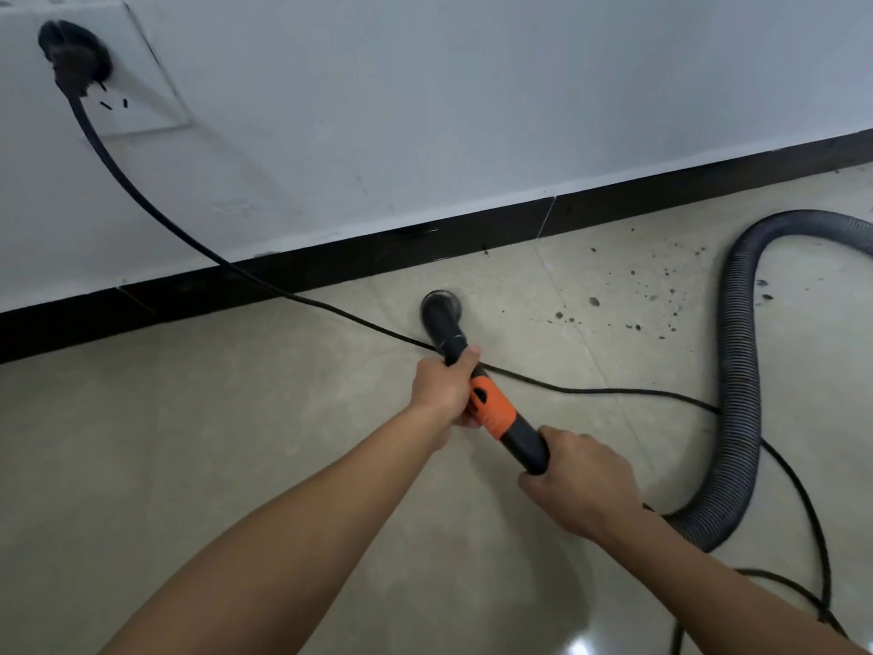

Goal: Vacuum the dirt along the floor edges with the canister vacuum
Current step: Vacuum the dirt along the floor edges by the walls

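The vacuum's round brush nozzle (441, 305) is down on the tiled floor (245, 418), just short of the black skirting board (330, 262) and not quite touching it, at the end of a dark wand with an orange collar (491, 411). The left hand (441, 387) is wrapped around the wand just above the nozzle, fingers closed tight on it, and the right hand (578, 479) is clamped around the wand further back, below the orange collar, where the ribbed grey hose (739, 371) takes over and loops away across the floor to the right. The canister itself isn't in sight from here. The black power cord (156, 215) runs from the plug (73, 56) in the wall socket (141, 106), slants down over the skirting and passes right under the wand between the nozzle and the left hand, then trails off toward the hose. As for progress, the strip of floor along the skirting to the left of the nozzle looks clean, though I can't say whether it was ever dirty. The work plainly left is to the right: a scatter of dark dirt specks (647, 295) lies on the tile between the nozzle and the hose, with a few bits up against the skirting itself near the tile joint. I'd judge the job well short of finished, with that whole patch waiting, and the cord lying across the path may want lifting clear.
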The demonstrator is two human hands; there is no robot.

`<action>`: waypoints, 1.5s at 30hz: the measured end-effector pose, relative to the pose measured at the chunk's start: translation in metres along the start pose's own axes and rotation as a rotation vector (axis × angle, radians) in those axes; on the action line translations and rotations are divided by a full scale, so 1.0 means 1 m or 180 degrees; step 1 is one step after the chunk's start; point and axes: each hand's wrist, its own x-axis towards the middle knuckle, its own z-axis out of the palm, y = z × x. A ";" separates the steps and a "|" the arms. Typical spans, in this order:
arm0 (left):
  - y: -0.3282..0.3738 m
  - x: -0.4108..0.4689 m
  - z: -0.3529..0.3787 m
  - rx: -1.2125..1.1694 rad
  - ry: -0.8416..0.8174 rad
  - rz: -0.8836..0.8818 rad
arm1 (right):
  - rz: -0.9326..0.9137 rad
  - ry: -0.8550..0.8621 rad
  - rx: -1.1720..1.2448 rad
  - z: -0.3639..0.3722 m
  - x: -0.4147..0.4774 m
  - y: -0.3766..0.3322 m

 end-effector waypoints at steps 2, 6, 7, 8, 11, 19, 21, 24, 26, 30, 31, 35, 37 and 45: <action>0.019 0.015 0.018 0.0037 -0.0185 0.0083 | 0.0324 0.0104 0.0144 -0.009 0.014 0.005; 0.036 0.032 0.044 0.0033 -0.0176 0.0220 | 0.0525 0.0148 0.0574 -0.021 0.035 0.003; 0.031 0.032 0.038 0.0027 0.0000 0.0241 | 0.0431 0.0080 0.0544 -0.021 0.036 -0.001; 0.022 0.029 0.028 -0.0053 0.0210 0.0259 | 0.0287 -0.0005 0.0419 -0.019 0.035 -0.007; -0.003 0.021 -0.010 -0.0444 0.0812 0.0212 | -0.0368 -0.0141 -0.0142 -0.011 0.042 -0.028; 0.018 0.048 0.005 -0.0424 0.0433 0.0354 | -0.0158 0.0148 -0.0342 -0.019 0.069 -0.014; 0.028 0.060 0.032 -0.0185 0.0095 0.0303 | 0.0167 0.0240 -0.0265 -0.025 0.068 0.005; 0.046 0.067 0.061 0.0133 -0.0378 0.0214 | 0.0542 0.0283 -0.0206 -0.038 0.071 0.024; 0.057 0.069 0.070 0.0236 -0.0580 0.0196 | 0.0658 0.0347 -0.0213 -0.046 0.071 0.025; 0.062 0.048 0.060 0.0142 -0.0511 0.0237 | 0.0624 0.0416 -0.0207 -0.052 0.047 0.008; 0.055 0.036 0.050 0.0124 -0.0456 0.0232 | 0.0550 0.0421 -0.0255 -0.050 0.035 0.003; 0.008 -0.011 0.014 0.0084 -0.0165 0.0084 | 0.0323 0.0110 -0.0196 -0.022 -0.016 -0.011; -0.012 -0.022 0.018 0.0179 -0.0202 0.0087 | 0.0464 -0.0075 -0.0010 -0.006 -0.034 -0.007; -0.004 -0.013 0.114 0.0971 -0.1188 0.0237 | 0.1319 0.0249 0.0613 -0.003 -0.054 0.050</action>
